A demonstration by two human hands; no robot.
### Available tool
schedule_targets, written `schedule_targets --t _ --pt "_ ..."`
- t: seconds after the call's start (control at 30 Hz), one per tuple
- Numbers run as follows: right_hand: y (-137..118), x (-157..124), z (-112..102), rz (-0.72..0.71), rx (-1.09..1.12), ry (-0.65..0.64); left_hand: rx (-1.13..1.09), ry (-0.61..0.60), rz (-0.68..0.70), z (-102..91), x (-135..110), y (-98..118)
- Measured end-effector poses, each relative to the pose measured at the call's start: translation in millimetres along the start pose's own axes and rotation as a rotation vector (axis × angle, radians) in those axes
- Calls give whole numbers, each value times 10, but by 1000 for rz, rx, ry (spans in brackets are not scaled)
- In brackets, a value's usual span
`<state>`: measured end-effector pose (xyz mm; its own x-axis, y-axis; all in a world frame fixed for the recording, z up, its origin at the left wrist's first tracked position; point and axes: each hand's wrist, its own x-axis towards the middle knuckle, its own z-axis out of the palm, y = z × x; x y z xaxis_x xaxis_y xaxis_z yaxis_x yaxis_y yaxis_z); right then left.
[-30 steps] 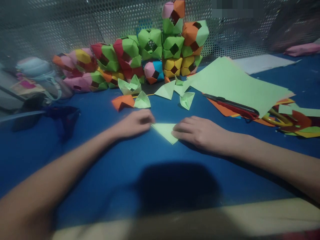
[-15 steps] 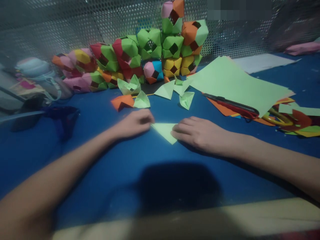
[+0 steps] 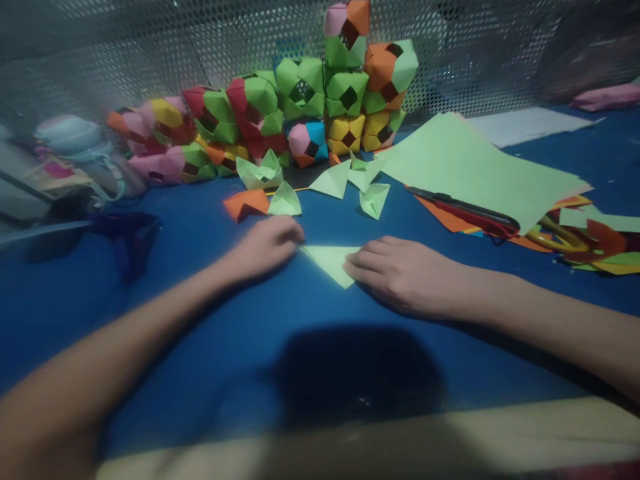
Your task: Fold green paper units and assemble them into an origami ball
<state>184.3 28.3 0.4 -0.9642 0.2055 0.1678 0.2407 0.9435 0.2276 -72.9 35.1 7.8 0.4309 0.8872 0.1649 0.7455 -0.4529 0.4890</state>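
A pale green sheet of paper [image 3: 327,262], folded into a triangle, lies on the blue tabletop with its point towards me. At its left corner is my left hand [image 3: 270,243], closed, with its fingers curled under; nothing shows between them. My right hand [image 3: 395,273] rests on the triangle's right part and covers that corner, its fingers stretched out and close together. Just beyond the hands lie a folded orange piece [image 3: 247,204] and several folded green pieces, such as this green unit [image 3: 375,200].
Paper balls [image 3: 300,87] in many colours are stacked against a perforated metal panel [image 3: 240,40]. On the right lie green sheets [image 3: 475,167], a red and black cutter [image 3: 467,212] and yellow-handled scissors [image 3: 557,237]. A dark blue glue gun [image 3: 127,240] and a bottle [image 3: 75,140] stand left.
My left hand has shifted slightly left along the triangle's far edge to its corner. The right hand and the folded paper stay almost where they were.
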Motion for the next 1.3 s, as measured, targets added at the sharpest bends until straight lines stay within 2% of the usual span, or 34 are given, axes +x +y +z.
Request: schedule_targets --t 0.1,0.17,0.27,0.33,0.4,0.57,0.67,0.77,0.87,1.0,1.13,1.3 --pt "-9 8 -14 -1 14 -14 -100 123 -142 39 -1 120" --pt "-10 14 -22 -2 15 -26 -100 157 -139 99 16 224" --pt "-11 19 -29 2 7 -42 -31 104 -42 201 51 331" --pt "-12 20 -31 7 9 -51 29 69 -28 233 63 341" --pt "-12 19 -32 8 19 -57 63 48 -83 215 58 309" --pt "-6 11 -28 2 36 -50 32 -24 -325 41 24 156" --pt "2 9 -20 0 35 -45 -35 -53 -383 -35 26 97" --pt "5 11 -15 3 35 -52 -30 19 -341 -62 24 135" --pt "7 13 -16 1 38 -59 2 121 -213 -46 5 235" --pt "11 11 -18 -14 51 -45 47 29 -26 13 -20 261" --pt "16 1 -6 -14 76 -20 107 -29 -59 20 -24 134" --pt "21 -13 23 -16 94 4 143 -91 -148 -70 -20 65"
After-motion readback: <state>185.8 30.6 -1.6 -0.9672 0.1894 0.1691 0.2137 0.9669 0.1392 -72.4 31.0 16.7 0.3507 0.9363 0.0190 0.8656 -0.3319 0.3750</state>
